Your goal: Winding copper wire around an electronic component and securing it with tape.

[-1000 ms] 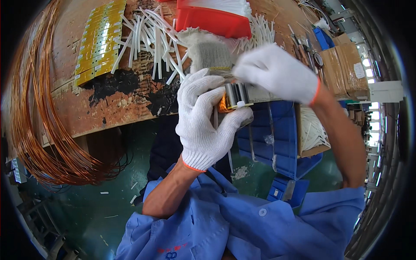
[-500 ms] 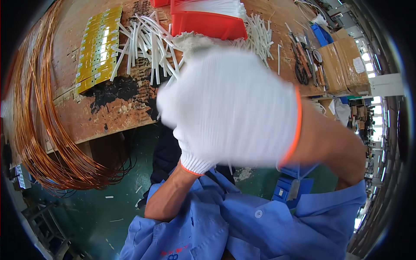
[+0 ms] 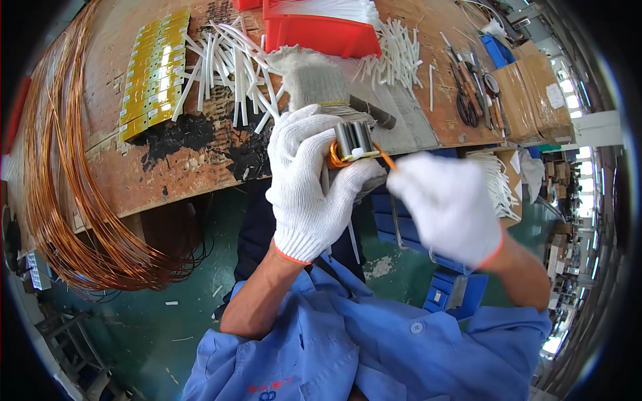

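Observation:
My left hand (image 3: pixel 307 174), in a white knit glove with an orange cuff, is closed around a dark slotted metal core (image 3: pixel 353 139) just off the bench's front edge. Orange-copper windings (image 3: pixel 336 156) loop at the core's left side, partly under the fingers. From its right side a short stretch of copper wire (image 3: pixel 384 156) runs to my right hand (image 3: pixel 445 204), also gloved. That hand is smeared by motion but looks closed on the wire's end. A white sleeve tube (image 3: pixel 353 242) hangs below the left hand.
A big copper wire coil (image 3: pixel 67 227) hangs over the bench's left side. On the worn wooden bench (image 3: pixel 154 190) lie yellow-taped pieces (image 3: pixel 155 77), white tubes (image 3: pixel 237 73), a red bin (image 3: pixel 321 37), a grey cloth (image 3: pixel 311 77), a dark rod (image 3: pixel 373 111) and hand tools (image 3: pixel 468 87). Cardboard boxes (image 3: pixel 535 100) stand right.
My right hand has swung from in front of the left hand out to the right and down. The core, its windings and the wire now show.

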A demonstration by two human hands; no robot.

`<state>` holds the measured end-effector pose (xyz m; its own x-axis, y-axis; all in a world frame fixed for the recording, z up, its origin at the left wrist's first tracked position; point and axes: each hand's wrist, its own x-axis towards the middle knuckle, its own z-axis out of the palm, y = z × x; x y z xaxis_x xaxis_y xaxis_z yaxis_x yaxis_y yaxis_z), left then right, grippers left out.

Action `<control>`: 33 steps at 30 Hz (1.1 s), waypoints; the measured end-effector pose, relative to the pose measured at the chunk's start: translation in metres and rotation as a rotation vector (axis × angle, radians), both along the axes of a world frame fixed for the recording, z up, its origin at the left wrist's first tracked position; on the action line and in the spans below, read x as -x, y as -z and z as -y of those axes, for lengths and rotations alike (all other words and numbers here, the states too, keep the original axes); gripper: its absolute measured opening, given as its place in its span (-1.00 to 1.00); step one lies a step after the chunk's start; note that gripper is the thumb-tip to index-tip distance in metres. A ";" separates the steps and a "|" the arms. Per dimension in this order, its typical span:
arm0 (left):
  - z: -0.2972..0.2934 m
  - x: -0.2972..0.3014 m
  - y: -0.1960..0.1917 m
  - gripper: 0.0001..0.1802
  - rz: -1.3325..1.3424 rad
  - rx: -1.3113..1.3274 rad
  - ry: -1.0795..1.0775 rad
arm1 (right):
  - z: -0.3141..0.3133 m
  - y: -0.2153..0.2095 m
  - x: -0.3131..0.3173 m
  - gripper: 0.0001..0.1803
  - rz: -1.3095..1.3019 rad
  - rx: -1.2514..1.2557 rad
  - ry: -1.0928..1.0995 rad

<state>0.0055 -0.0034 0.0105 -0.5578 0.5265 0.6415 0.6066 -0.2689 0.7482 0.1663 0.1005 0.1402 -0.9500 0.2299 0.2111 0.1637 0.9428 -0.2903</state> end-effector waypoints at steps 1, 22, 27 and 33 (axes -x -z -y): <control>-0.001 0.001 0.001 -0.25 -0.030 0.013 -0.011 | 0.017 -0.002 -0.004 -0.86 0.059 -0.108 -0.031; 0.006 -0.004 -0.007 -0.45 0.222 0.084 0.013 | -0.028 -0.009 0.025 -0.69 0.244 0.642 0.289; 0.002 0.009 -0.001 -0.15 -0.104 -0.004 0.058 | 0.054 -0.018 -0.015 -0.86 0.162 -0.090 0.021; -0.008 -0.003 0.007 -0.33 -0.099 -0.054 0.124 | 0.074 -0.053 0.065 -0.77 0.293 -0.445 -0.108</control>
<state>0.0084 0.0043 0.0039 -0.4234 0.5504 0.7196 0.6361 -0.3849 0.6687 0.1009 0.0266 0.1932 -0.9970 0.0765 -0.0118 0.0730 0.9801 0.1845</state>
